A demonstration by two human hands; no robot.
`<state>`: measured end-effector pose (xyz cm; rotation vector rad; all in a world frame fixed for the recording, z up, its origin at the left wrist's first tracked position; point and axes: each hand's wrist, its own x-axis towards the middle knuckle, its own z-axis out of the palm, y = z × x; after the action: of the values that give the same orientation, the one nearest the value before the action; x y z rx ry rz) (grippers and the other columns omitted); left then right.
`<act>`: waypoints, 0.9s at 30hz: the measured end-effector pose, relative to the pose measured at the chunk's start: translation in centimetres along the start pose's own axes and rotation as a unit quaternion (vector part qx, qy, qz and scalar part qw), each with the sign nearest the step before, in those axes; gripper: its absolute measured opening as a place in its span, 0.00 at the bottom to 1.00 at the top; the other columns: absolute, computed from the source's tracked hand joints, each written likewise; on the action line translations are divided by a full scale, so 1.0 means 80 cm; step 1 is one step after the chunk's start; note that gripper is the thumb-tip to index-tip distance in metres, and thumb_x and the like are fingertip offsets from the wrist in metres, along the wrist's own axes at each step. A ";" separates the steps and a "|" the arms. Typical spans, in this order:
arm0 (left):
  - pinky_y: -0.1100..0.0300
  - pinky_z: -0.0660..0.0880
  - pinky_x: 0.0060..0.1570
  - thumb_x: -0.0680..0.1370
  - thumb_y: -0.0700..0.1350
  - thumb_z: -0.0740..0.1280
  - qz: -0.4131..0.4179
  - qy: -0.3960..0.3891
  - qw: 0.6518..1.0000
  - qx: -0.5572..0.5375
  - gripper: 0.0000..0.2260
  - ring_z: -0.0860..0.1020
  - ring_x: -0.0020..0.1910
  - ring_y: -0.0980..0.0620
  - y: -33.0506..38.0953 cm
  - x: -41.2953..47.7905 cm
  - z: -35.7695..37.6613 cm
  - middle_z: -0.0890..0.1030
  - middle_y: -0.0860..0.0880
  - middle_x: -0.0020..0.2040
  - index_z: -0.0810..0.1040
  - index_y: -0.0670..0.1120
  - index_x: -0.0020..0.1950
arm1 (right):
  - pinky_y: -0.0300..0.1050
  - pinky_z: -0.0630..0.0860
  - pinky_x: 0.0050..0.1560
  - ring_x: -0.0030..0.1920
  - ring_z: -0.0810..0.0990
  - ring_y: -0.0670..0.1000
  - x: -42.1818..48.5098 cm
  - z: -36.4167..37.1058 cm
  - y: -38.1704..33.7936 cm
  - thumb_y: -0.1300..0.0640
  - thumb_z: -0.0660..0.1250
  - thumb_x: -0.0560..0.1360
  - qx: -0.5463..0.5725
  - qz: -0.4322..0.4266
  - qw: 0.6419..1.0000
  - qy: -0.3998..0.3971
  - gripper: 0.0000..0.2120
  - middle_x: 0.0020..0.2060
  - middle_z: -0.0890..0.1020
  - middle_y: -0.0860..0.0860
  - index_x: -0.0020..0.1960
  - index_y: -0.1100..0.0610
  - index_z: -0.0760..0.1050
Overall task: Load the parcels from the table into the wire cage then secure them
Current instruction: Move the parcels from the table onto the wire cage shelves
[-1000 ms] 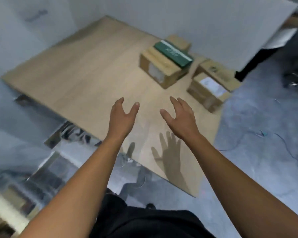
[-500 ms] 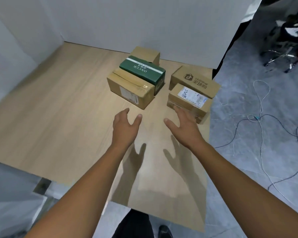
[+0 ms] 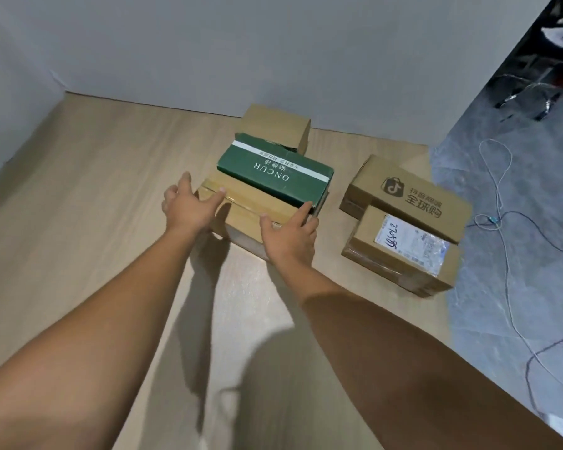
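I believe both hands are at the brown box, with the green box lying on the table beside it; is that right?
Not quite. The head view shows the green box lying on top of the brown box, not on the table beside it. The left hand and the right hand are indeed at that brown box.

Bright overhead light, forearm shadows on the table point(image 3: 78, 222), wide-angle edge distortion.

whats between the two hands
In the head view, the taped brown parcel fills the gap between left hand and right hand, green box stacked on top.
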<state>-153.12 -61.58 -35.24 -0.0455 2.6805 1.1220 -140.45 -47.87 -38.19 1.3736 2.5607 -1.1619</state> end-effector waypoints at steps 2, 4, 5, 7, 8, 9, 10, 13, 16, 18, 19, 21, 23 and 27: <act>0.42 0.59 0.78 0.73 0.65 0.74 0.016 -0.011 1.000 0.019 0.45 0.55 0.82 0.40 -0.015 0.036 0.010 0.59 0.43 0.82 0.58 0.51 0.84 | 0.62 0.73 0.69 0.75 0.65 0.63 0.006 0.022 0.009 0.26 0.54 0.76 -0.017 -0.009 1.000 0.015 0.49 0.79 0.56 0.59 0.82 0.49 0.32; 0.46 0.62 0.77 0.71 0.64 0.77 0.030 -0.049 0.998 0.018 0.47 0.62 0.79 0.42 -0.035 0.059 0.022 0.65 0.43 0.80 0.59 0.49 0.83 | 0.62 0.75 0.66 0.75 0.66 0.63 0.010 0.036 0.021 0.26 0.51 0.76 -0.047 -0.025 0.998 0.038 0.48 0.78 0.56 0.59 0.82 0.49 0.32; 0.50 0.65 0.75 0.70 0.64 0.78 0.030 -0.062 0.998 0.002 0.47 0.68 0.77 0.44 -0.045 0.066 0.029 0.70 0.45 0.78 0.62 0.49 0.83 | 0.62 0.75 0.66 0.75 0.65 0.63 0.012 0.041 0.025 0.26 0.51 0.77 -0.057 -0.026 0.997 0.043 0.47 0.78 0.56 0.60 0.82 0.49 0.32; 0.58 0.70 0.66 0.69 0.65 0.78 0.029 -0.058 0.997 -0.029 0.44 0.76 0.67 0.49 -0.063 0.070 0.038 0.77 0.51 0.71 0.67 0.52 0.79 | 0.61 0.76 0.67 0.75 0.65 0.64 0.015 0.048 0.026 0.27 0.51 0.77 -0.074 -0.031 0.995 0.053 0.47 0.77 0.56 0.62 0.82 0.52 0.34; 0.60 0.71 0.62 0.68 0.65 0.78 0.034 -0.051 0.997 -0.040 0.41 0.77 0.62 0.52 -0.067 0.071 0.041 0.79 0.54 0.66 0.69 0.53 0.77 | 0.60 0.76 0.67 0.74 0.66 0.64 0.015 0.048 0.026 0.28 0.52 0.78 -0.082 -0.037 0.994 0.057 0.47 0.77 0.56 0.64 0.83 0.54 0.35; 0.61 0.71 0.58 0.68 0.65 0.78 0.039 -0.047 0.997 -0.046 0.40 0.78 0.58 0.54 -0.068 0.071 0.043 0.80 0.56 0.61 0.71 0.53 0.75 | 0.59 0.76 0.67 0.74 0.66 0.64 0.014 0.047 0.025 0.29 0.53 0.79 -0.088 -0.043 0.994 0.055 0.47 0.76 0.57 0.65 0.83 0.57 0.36; 0.61 0.71 0.56 0.68 0.64 0.79 0.039 -0.044 0.997 -0.049 0.38 0.78 0.56 0.54 -0.067 0.071 0.042 0.79 0.57 0.58 0.72 0.53 0.74 | 0.58 0.75 0.68 0.73 0.66 0.64 0.014 0.046 0.023 0.30 0.54 0.80 -0.091 -0.047 0.994 0.046 0.47 0.76 0.56 0.65 0.83 0.58 0.37; 0.60 0.71 0.55 0.69 0.62 0.80 0.017 -0.043 0.998 -0.039 0.38 0.77 0.55 0.53 -0.063 0.057 0.030 0.78 0.55 0.58 0.71 0.50 0.73 | 0.62 0.70 0.73 0.77 0.61 0.65 0.013 0.030 0.020 0.31 0.57 0.80 -0.048 -0.039 0.998 -0.025 0.48 0.80 0.49 0.61 0.83 0.52 0.33; 0.57 0.72 0.54 0.69 0.63 0.79 -0.035 -0.021 0.999 -0.019 0.36 0.79 0.58 0.47 -0.080 0.004 0.010 0.80 0.51 0.59 0.71 0.49 0.70 | 0.62 0.65 0.76 0.80 0.59 0.63 0.001 0.005 0.030 0.33 0.62 0.79 -0.011 -0.081 0.991 -0.104 0.48 0.82 0.45 0.53 0.83 0.46 0.32; 0.56 0.73 0.52 0.69 0.63 0.79 -0.069 -0.005 0.997 -0.020 0.34 0.80 0.58 0.44 -0.105 -0.052 0.001 0.81 0.49 0.57 0.72 0.48 0.67 | 0.58 0.67 0.76 0.78 0.63 0.62 -0.022 -0.004 0.050 0.34 0.64 0.79 -0.020 -0.112 0.984 -0.137 0.49 0.80 0.47 0.49 0.83 0.44 0.33; 0.56 0.73 0.52 0.69 0.63 0.79 -0.079 -0.001 0.997 -0.024 0.34 0.81 0.59 0.43 -0.117 -0.081 -0.001 0.81 0.48 0.58 0.72 0.47 0.67 | 0.56 0.68 0.74 0.77 0.65 0.62 -0.037 -0.007 0.063 0.34 0.65 0.78 -0.028 -0.125 0.981 -0.143 0.49 0.79 0.49 0.49 0.83 0.44 0.33; 0.56 0.74 0.53 0.69 0.62 0.79 -0.092 0.006 0.995 -0.035 0.34 0.81 0.59 0.43 -0.136 -0.140 -0.003 0.81 0.45 0.61 0.72 0.46 0.66 | 0.52 0.70 0.70 0.75 0.68 0.62 -0.072 -0.011 0.094 0.33 0.65 0.78 -0.046 -0.147 0.977 -0.146 0.49 0.79 0.51 0.51 0.83 0.43 0.34; 0.53 0.76 0.57 0.69 0.62 0.79 -0.098 0.014 0.994 -0.042 0.34 0.80 0.59 0.43 -0.154 -0.197 -0.003 0.80 0.44 0.61 0.72 0.45 0.66 | 0.48 0.71 0.64 0.72 0.71 0.63 -0.105 -0.019 0.125 0.31 0.65 0.77 -0.058 -0.163 0.973 -0.151 0.50 0.78 0.55 0.54 0.83 0.43 0.34; 0.48 0.78 0.59 0.70 0.62 0.79 -0.110 0.033 0.991 -0.065 0.31 0.79 0.58 0.44 -0.194 -0.322 -0.003 0.77 0.43 0.60 0.70 0.46 0.61 | 0.51 0.72 0.62 0.70 0.74 0.63 -0.176 -0.042 0.188 0.29 0.68 0.73 -0.044 -0.167 0.966 -0.191 0.55 0.76 0.60 0.56 0.82 0.41 0.33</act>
<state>-126.30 -74.29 -40.05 -0.3963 2.5769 1.2407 -119.86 -50.75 -40.08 0.6320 2.5701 -1.1904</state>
